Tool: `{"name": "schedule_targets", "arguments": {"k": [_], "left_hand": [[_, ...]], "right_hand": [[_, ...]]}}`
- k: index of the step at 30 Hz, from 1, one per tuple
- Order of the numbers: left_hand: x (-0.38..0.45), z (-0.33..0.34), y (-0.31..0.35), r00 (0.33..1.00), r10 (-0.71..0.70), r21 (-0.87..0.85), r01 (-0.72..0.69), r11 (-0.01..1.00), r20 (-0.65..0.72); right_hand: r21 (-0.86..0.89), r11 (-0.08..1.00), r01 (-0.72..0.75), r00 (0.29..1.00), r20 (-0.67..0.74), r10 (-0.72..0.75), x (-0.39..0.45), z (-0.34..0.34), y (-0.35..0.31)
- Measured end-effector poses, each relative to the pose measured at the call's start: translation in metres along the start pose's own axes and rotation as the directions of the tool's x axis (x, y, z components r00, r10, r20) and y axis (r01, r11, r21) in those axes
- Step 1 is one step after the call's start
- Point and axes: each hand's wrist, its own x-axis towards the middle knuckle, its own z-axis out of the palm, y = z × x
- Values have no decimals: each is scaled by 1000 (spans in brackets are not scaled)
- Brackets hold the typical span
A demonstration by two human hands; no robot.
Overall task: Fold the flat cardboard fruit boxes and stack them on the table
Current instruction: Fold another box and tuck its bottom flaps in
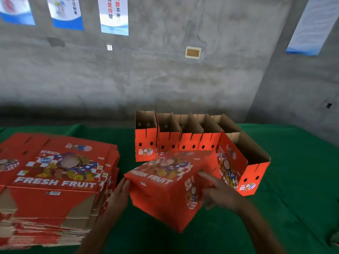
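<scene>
A red "FRESH FRUIT" box (165,191), folded into shape and tilted, sits between my hands above the green table (293,208). My left hand (120,194) presses flat against its left side, fingers straight. My right hand (218,191) lies against its right end with fingers spread over the printed panel. A thick pile of flat red boxes (55,186) lies at the left. Behind the held box, several folded boxes (176,138) stand open-topped in a row, with one more (244,162) angled at the right end.
A grey concrete wall (165,79) rises right behind the table's far edge, with posters (113,15) high up. Green cloth shows at the right and in front of the held box.
</scene>
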Motion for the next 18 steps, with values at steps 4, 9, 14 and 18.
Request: {"name": "schedule_targets", "arguments": {"k": [4,9,14,18], "left_hand": [[-9,49,34,945,-156,-417,271,867,289],[-20,138,87,767,-71,-484,470,738,637],[-12,207,95,702,20,-354,334,873,712],[3,266,82,645,-46,-196,300,934,763]], "right_hand": [[-448,869,211,933,-173,-316,2,5,13],[-735,677,14,924,-250,-290,21,23,56],[-680,724,-115,938,-313,-145,41,-4,96],[-646,741,-185,938,-341,-63,59,-17,138]]}}
